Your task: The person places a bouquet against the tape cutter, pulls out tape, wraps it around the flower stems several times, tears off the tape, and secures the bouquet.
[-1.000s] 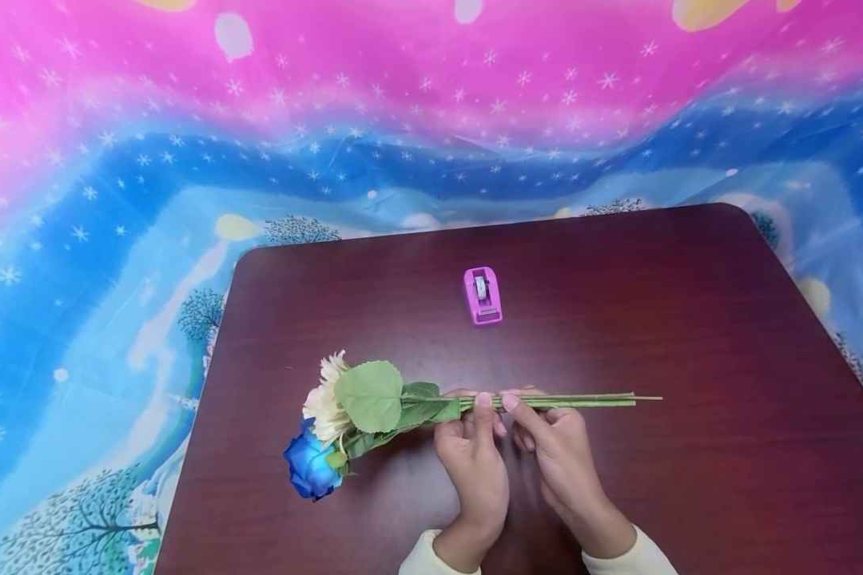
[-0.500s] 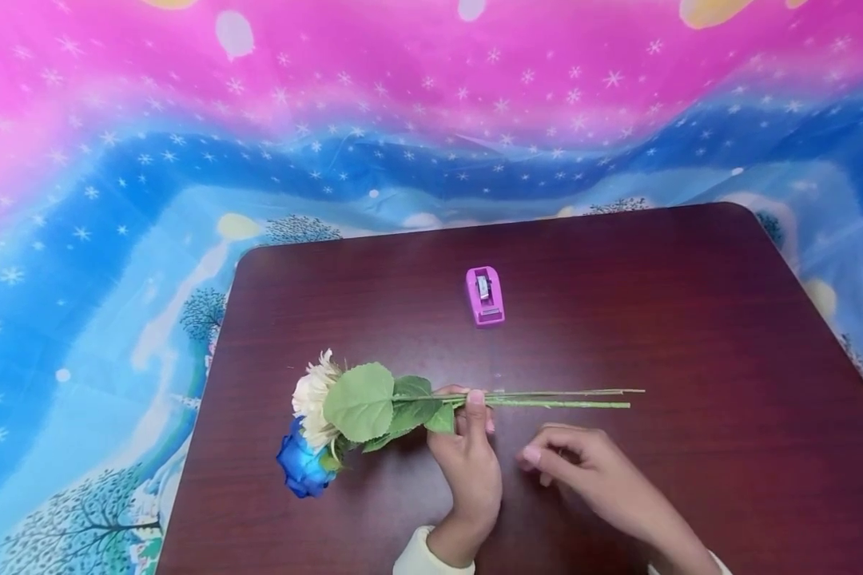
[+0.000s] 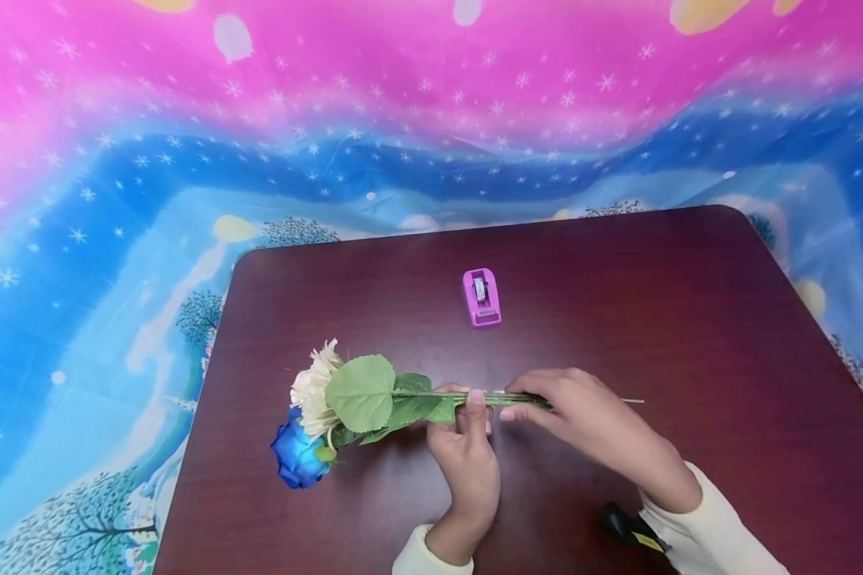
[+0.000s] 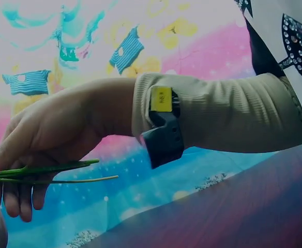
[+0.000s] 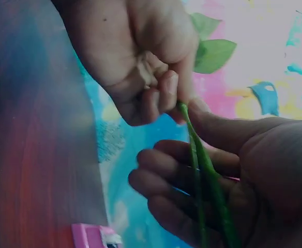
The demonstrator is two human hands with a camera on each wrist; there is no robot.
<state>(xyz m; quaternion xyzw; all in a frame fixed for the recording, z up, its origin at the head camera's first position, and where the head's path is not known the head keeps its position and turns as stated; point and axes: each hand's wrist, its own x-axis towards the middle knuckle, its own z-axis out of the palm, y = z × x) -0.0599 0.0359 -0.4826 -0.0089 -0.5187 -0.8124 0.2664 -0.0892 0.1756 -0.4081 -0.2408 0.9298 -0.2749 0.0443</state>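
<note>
My left hand [image 3: 467,455] pinches the stems [image 3: 499,398] of a small bunch of flowers, thumb on top. The bunch has a blue rose [image 3: 300,451], a cream frilly-petalled flower [image 3: 316,390] and broad green leaves [image 3: 361,393]. My right hand [image 3: 582,415] reaches around the stems just beside the left, thumb on the near side. In the right wrist view its fingers [image 5: 156,165] are spread and loosely bent, with the stems [image 5: 208,165] running past the palm. The left fingers [image 5: 166,90] are curled at the stems. A tiny shiny bit shows on the stems between the hands.
A pink tape dispenser [image 3: 482,297] stands on the dark red-brown table [image 3: 690,319], beyond the hands. A patterned pink and blue cloth [image 3: 431,96] hangs behind the table. A black camera [image 4: 164,137] is strapped to the right wrist.
My right hand drew back from the stems toward the near side, then came back around them from the right. The left hand keeps its pinch, and the bunch has shifted slightly left.
</note>
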